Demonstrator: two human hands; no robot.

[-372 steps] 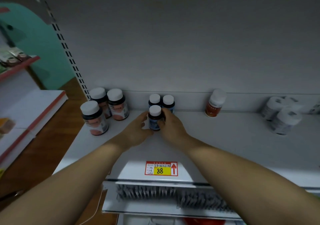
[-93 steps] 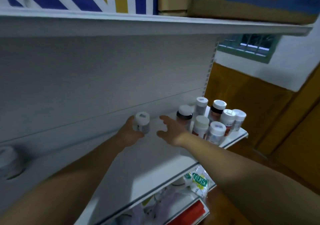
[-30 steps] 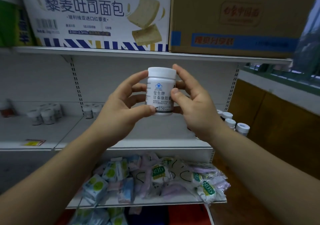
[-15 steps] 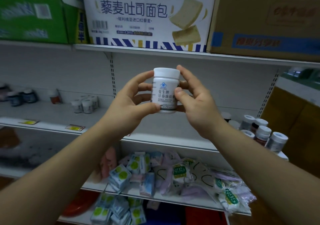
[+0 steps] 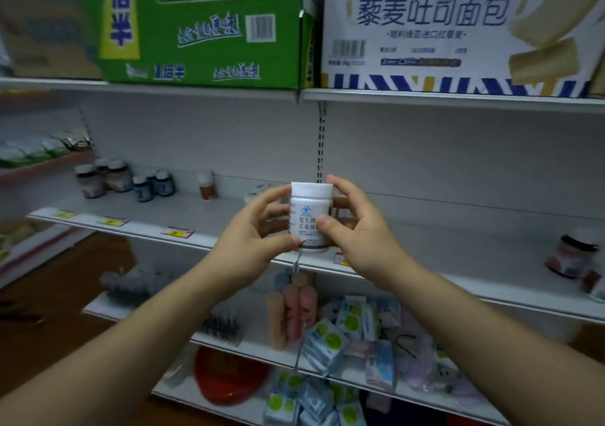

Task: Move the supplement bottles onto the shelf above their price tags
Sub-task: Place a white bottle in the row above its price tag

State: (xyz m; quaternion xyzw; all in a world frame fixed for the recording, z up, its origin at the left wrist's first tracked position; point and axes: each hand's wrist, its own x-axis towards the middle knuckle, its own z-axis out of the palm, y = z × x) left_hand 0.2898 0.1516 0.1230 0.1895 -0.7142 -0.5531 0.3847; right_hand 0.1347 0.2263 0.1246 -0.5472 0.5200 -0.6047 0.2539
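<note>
I hold a white supplement bottle (image 5: 309, 211) with blue print upright in front of the white shelf (image 5: 458, 252). My left hand (image 5: 252, 245) grips its left side and my right hand (image 5: 357, 232) grips its right side. Behind it, on the shelf's left part, stand brown-labelled bottles (image 5: 101, 178), dark blue bottles (image 5: 153, 185) and one red-labelled bottle (image 5: 207, 185). Yellow and red price tags (image 5: 176, 232) sit on the shelf's front edge. Another price tag (image 5: 340, 258) shows partly under my right hand. A dark bottle (image 5: 571, 257) stands at the far right.
Above, a green carton (image 5: 203, 22) and a white bread carton (image 5: 458, 26) rest on the top shelf. Below, packets (image 5: 347, 334) and a red bowl (image 5: 229, 376) fill the lower shelves. A wooden floor (image 5: 59, 294) lies at the left.
The view has swung left along the shelf, bringing the left bottle groups closer. Both hands still hold the white bottle, now lower in the view and level with the shelf.
</note>
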